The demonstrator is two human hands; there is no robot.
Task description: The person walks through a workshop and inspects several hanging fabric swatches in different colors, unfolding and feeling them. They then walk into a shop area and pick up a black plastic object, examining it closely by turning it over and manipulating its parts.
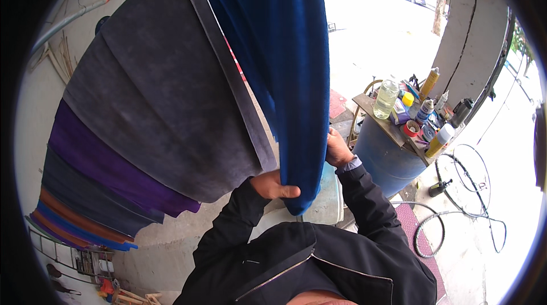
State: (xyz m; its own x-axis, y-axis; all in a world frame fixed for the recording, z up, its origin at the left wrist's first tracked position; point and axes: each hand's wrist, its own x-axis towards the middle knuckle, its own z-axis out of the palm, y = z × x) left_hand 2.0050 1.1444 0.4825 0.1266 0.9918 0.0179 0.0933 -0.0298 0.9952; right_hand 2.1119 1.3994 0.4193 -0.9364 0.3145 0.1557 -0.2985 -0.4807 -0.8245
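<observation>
A long blue towel (302, 77) hangs in front of me from above the top of the picture, its folded lower end near my chest. My left hand (276, 186) grips its left edge near the bottom, with the thumb lying across the front of the cloth. At the right edge, a little higher, my right hand (338, 148) holds the cloth, its fingertips partly hidden behind it. Close on the left hangs a wide grey towel (171, 88), its hemmed edge beside the blue one.
Further left hang a purple towel (114, 160) and several others. At right, a blue barrel (384, 160) carries a board crowded with a clear bottle (386, 99), spray cans and tape. A black hose (439, 236) coils on the floor near a reddish mat (405, 219).
</observation>
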